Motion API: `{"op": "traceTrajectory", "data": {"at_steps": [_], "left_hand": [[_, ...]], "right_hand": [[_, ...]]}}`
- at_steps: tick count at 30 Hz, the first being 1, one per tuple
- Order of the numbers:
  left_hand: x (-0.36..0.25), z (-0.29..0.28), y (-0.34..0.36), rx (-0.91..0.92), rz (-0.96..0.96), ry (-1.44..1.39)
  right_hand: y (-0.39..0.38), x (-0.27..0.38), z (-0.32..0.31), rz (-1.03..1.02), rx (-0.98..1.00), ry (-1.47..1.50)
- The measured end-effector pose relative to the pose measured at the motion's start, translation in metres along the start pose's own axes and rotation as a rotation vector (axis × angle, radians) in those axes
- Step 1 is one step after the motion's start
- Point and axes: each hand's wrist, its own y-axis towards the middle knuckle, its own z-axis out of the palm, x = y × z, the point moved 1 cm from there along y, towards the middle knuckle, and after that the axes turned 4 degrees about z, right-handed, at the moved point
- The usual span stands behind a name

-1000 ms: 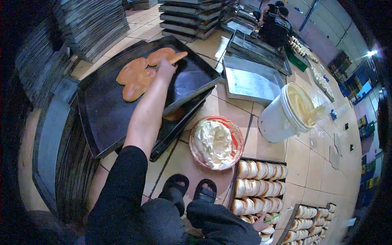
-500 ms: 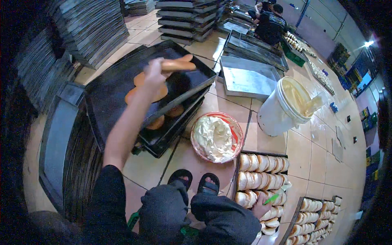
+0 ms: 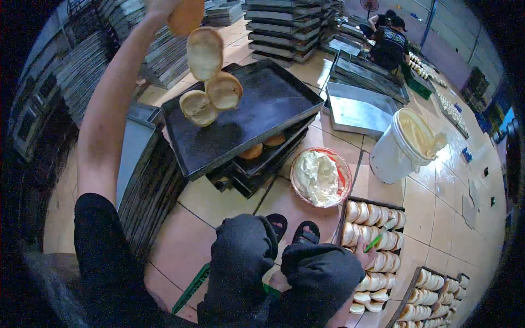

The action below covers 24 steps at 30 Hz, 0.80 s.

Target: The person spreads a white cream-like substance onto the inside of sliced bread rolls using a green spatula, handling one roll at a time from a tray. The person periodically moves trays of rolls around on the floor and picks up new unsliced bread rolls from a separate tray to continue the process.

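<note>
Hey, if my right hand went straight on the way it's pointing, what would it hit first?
Probably the packed buns: your right hand, gripping a green-handled spatula, points toward the upper right across their rows. Its height above them is unclear.

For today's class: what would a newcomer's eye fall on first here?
A newcomer would probably first notice the joined buns hanging from the raised left hand at upper left. Next comes the red bowl heaped with pale cream, right of the black baking tray. At lower right, the right hand holds a green-handled spatula.
</note>
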Motion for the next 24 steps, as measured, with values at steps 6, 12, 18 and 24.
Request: {"op": "traceTrajectory", "data": {"at_steps": [6,12,18,24], "left_hand": [[-0.019,-0.024,-0.021,0.109,0.607,-0.126],[-0.043,0.014,-0.226,0.317,1.677,-0.043],[-0.051,0.044,-0.322,0.577,1.644,-0.519],[-0.055,0.079,-0.361,0.806,0.464,-0.896]], "right_hand": [[0.013,0.024,-0.012,0.029,0.319,0.230],[0.018,0.157,-0.006,0.331,0.891,0.899],[0.018,0.256,0.018,0.086,1.174,0.777],[0.025,0.232,0.031,-0.037,1.083,0.660]]}}
